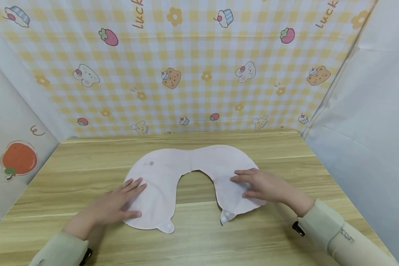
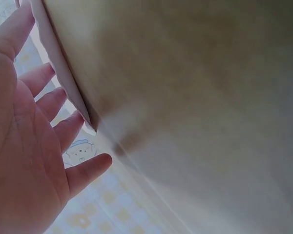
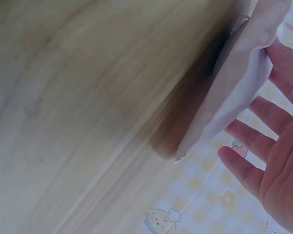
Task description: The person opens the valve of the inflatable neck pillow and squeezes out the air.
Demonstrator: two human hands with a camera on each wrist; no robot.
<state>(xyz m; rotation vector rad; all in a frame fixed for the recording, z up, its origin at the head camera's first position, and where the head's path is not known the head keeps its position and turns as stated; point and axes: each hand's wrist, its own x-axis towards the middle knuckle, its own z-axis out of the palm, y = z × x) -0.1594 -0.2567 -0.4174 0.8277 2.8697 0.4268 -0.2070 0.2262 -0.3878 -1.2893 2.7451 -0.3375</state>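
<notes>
A pale pink U-shaped neck pillow cover (image 1: 189,159), nearly flat, lies on the wooden table with its opening toward me. Each of its two ends carries a small tab with a snap button, and a small grey spot shows at its upper left. My left hand (image 1: 116,203) rests on the left lobe with fingers spread and extended. On the right lobe lies my right hand (image 1: 264,186), its fingers also extended. In the right wrist view, the cover's edge (image 3: 229,97) stands slightly off the table near the fingers. Neither hand grips the fabric.
The wood-grain table (image 1: 199,244) reaches back to a yellow checked cloth wall (image 1: 199,99) with cartoon prints. White cloth (image 1: 369,122) hangs along the right side, and a printed white cloth (image 1: 13,111) along the left.
</notes>
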